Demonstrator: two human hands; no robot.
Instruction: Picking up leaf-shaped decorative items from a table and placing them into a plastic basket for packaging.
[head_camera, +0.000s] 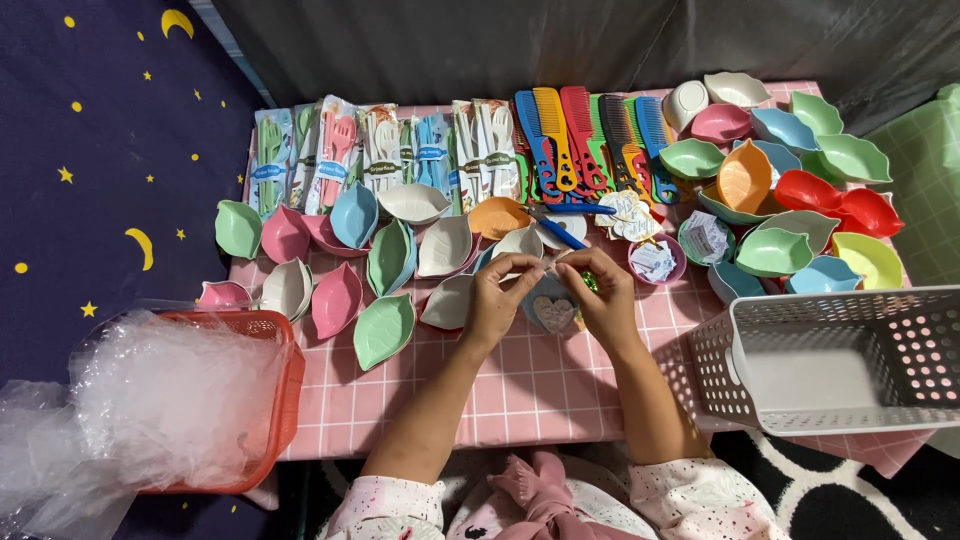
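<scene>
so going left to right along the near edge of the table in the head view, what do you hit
clear plastic bags → red basket → left hand → right hand → white basket

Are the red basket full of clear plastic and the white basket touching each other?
Apart. The head view shows the red basket at the table's left edge and the white basket at its right, pink checked tablecloth between them.

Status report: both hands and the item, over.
Left hand and right hand pinch a small white strip. Heart tag below. Leaf bowls crowd around.
</scene>
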